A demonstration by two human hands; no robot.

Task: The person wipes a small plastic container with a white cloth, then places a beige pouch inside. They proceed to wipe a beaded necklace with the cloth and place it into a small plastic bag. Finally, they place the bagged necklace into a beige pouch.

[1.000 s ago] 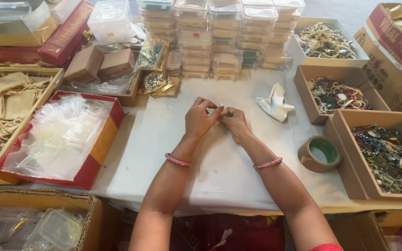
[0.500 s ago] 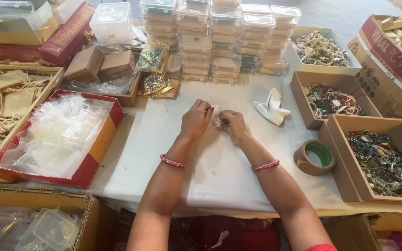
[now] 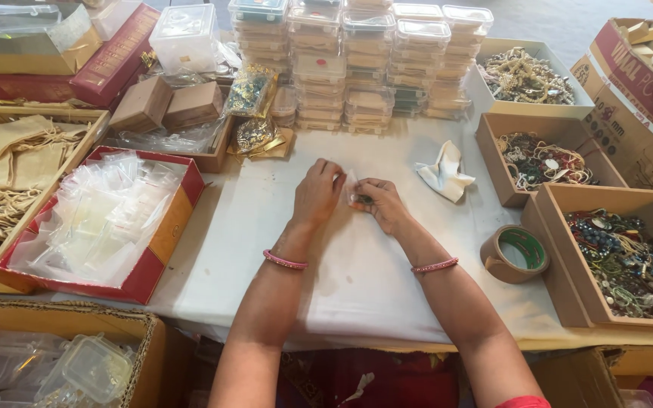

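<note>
Hands meet in the middle of the white table [image 3: 387,302] — the left hand [image 3: 319,193] and the right hand [image 3: 381,202] both pinch a small clear bag [image 3: 358,195] with something dark inside. Nearby lie a tape roll [image 3: 514,254] and a white cloth [image 3: 444,171].

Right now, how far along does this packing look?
Done: stacks of filled clear boxes stand at the back of the table. In hand: the left hand and right hand press a small clear pouch with something dark inside. Left: three brown boxes of loose beaded jewellery and a red tray of empty pouches.
</note>
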